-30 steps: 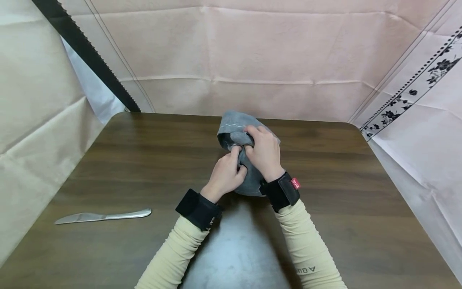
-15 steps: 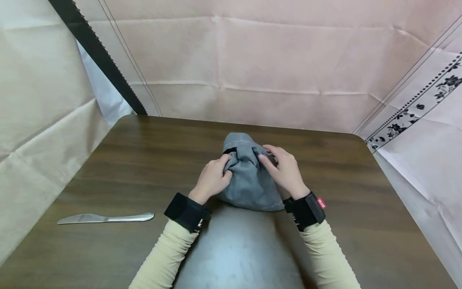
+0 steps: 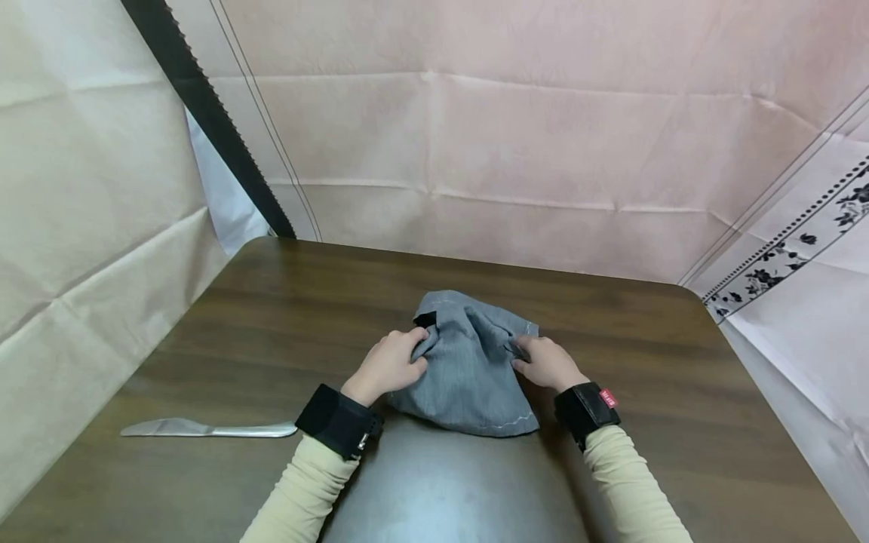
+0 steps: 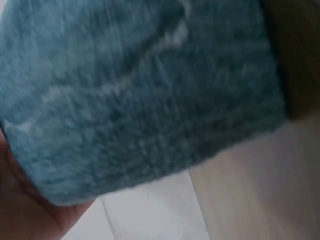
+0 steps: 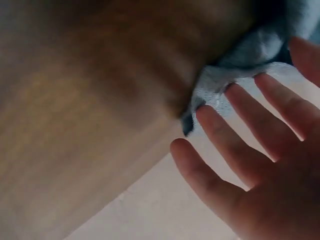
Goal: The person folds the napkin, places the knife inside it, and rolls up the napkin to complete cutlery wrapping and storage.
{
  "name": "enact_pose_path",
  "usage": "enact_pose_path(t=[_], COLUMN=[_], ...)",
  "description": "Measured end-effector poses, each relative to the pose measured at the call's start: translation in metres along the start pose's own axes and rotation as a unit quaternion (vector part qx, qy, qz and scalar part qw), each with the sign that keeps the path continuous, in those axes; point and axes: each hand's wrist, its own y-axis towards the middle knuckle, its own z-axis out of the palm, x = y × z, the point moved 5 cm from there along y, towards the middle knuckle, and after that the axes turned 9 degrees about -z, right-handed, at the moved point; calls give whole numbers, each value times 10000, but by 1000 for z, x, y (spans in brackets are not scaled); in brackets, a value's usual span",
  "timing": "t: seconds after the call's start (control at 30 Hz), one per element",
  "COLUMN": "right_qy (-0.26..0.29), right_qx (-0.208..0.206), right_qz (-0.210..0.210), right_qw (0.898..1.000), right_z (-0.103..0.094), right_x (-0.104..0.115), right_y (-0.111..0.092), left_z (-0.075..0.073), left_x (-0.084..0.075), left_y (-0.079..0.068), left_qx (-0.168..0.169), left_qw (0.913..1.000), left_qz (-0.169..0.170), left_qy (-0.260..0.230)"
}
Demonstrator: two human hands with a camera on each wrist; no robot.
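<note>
A blue-grey denim cloth point(image 3: 468, 377) with pale stitching near its edges stands bunched on the wooden table, and a dark gap shows at its upper left. My left hand point(image 3: 385, 366) grips the cloth's left side between thumb and fingers. In the left wrist view the denim point(image 4: 150, 125) fills most of the picture and hides those fingers; only part of the palm point(image 4: 25, 200) shows. At the cloth's right edge is my right hand point(image 3: 548, 363). Its fingers point(image 5: 220, 140) are spread and fairly straight in the right wrist view, with fingertips at the denim edge.
A silver table knife point(image 3: 210, 430) lies on the wooden table point(image 3: 645, 467), left of the left wrist. Pale creased sheets point(image 3: 543, 151) hang behind the table and at both sides. Black straps point(image 3: 339, 422) circle both wrists.
The right hand let go of the bunched top and moved out to the cloth's right edge. The left hand shifted left, still holding. The cloth has spread wider and come nearer.
</note>
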Motion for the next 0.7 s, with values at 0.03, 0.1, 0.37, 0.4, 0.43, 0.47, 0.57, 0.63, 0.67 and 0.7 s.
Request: enact_pose_path(t=[0.03, 0.1, 0.37, 0.4, 0.43, 0.47, 0.57, 0.63, 0.67, 0.7], right_qy=[-11, -159, -1422, -1477, -1480, -1424, -1268, -1119, -1086, -1091], right_qx=[-23, -187, -830, -845, -840, -830, -846, -952, -1061, -1203], right_qz=[4, -75, -94, -30, 31, 87, 252, 438, 535, 639], right_qw=[10000, 9997, 9863, 9854, 9854, 9863, 9880, 9882, 9870, 9847], right_z=[2, 3, 7, 7, 6, 4, -4, -14, -21, -28], right_x=[0, 2, 6, 5, 3, 2, -8, -16, -20, -24], right_y=[-1, -4, -7, -7, -7, -8, -12, -16, -18, -20], left_z=[1, 3, 3, 2, 0, -1, -6, -8, -10, -12], left_x=[-1, -2, -7, -7, -7, -6, -3, 0, 2, 4], left_y=[-1, -4, -10, -11, -11, -12, -12, -12, -12, -12], left_qx=[84, 192, 159, 108, 67, 13, -92, -98, -97, -98], left_qw=[10000, 9998, 9995, 9995, 9995, 9995, 9995, 9996, 9996, 9996], left_qz=[23, 65, 272, 294, 306, 311, 297, 271, 262, 265], left_qy=[-10, 18, -45, -45, -44, -39, -46, -44, -54, -43])
